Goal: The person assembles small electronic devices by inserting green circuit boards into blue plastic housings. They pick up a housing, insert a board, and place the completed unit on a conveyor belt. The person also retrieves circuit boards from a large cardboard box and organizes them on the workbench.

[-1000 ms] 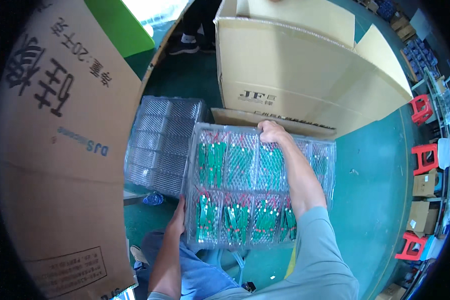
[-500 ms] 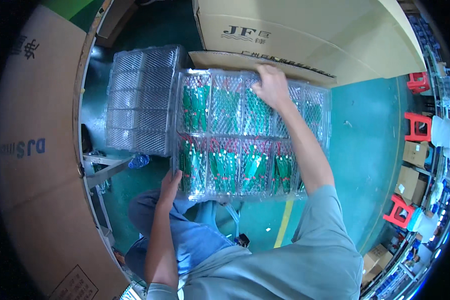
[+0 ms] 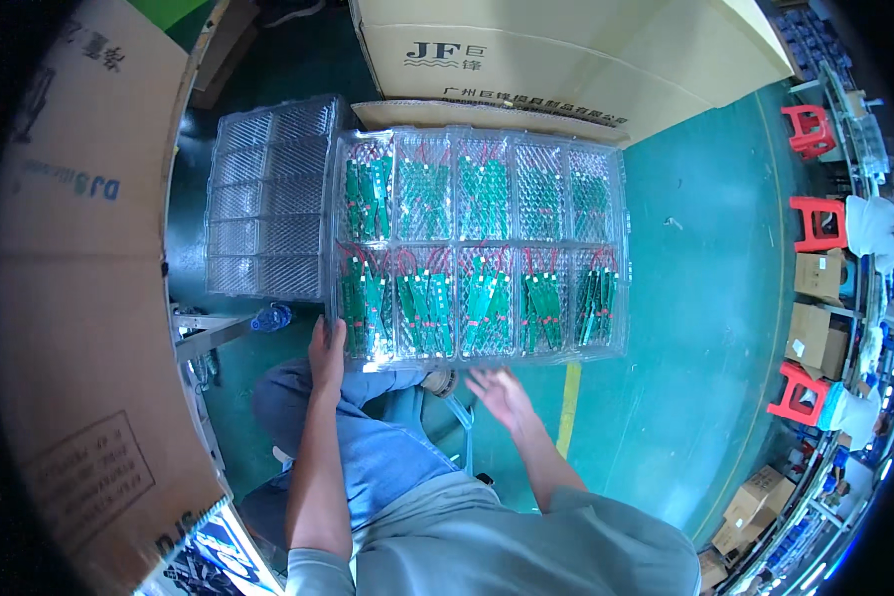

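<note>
A clear plastic blister tray with two rows of compartments lies in front of me. Bunches of slim green circuit boards with red wires sit in its compartments; the far-row ones look dimmer, behind textured clear plastic. My left hand grips the tray's near left corner, its fingers partly hidden by the edge. Just off the tray's near edge, my right hand hovers with fingers apart and holds nothing.
A stack of clear compartment trays adjoins on the left. Behind stands a large cardboard box; another carton fills the left side. Red stools and smaller boxes line the right, across the green floor.
My right hand has come back from the tray's far row to below its near edge, uncovering the compartments. The left hand stays at the corner. The whole view has shifted slightly.
</note>
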`<action>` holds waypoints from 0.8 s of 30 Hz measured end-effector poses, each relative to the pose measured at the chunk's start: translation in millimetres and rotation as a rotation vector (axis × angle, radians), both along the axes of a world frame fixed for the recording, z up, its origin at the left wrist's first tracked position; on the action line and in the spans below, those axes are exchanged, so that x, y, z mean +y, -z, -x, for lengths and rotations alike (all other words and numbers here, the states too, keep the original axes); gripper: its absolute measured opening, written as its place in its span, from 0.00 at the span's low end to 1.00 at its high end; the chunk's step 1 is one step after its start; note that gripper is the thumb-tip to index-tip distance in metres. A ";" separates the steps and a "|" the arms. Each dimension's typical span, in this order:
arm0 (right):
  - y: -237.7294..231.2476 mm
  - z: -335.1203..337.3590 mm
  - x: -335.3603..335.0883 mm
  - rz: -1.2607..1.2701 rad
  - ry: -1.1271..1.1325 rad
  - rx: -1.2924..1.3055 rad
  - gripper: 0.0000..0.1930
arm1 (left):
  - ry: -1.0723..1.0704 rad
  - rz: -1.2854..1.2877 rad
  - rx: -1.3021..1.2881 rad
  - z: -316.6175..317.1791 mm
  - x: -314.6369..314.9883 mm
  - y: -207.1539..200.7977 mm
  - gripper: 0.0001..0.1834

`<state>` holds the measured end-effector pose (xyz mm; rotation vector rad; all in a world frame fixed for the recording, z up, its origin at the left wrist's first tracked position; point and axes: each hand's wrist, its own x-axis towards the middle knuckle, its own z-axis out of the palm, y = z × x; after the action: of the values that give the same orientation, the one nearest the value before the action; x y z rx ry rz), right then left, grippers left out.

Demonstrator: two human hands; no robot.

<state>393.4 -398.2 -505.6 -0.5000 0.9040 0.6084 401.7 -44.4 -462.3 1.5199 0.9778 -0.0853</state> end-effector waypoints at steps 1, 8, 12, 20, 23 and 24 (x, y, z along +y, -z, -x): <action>12.0 -13.9 4.9 -0.060 0.017 -0.076 0.26 | 0.019 -0.101 0.018 0.2 -3.0 -3.7 0.37; -10.2 -41.5 22.6 -0.023 -0.032 -0.143 0.24 | -0.135 -0.108 -0.026 59.6 -25.4 -34.2 0.35; 16.6 -35.2 9.7 -0.117 -0.027 -0.188 0.21 | -0.153 -0.141 -0.084 82.4 -40.7 -57.7 0.33; 37.2 -8.5 4.0 0.128 -0.350 -0.111 0.03 | -0.075 -0.359 -0.287 67.2 -114.5 -75.5 0.23; 5.4 -0.6 13.8 0.146 -0.589 -0.210 0.08 | 0.003 -0.245 -0.318 54.7 -143.1 -145.0 0.20; -3.2 -1.1 18.8 0.151 -0.625 -0.253 0.10 | 0.032 -0.175 -0.380 55.1 -152.8 -163.3 0.20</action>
<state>394.5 -379.5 -502.5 -0.9895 0.5451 1.0183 346.7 -197.2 -299.0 1.6358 0.6693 0.2644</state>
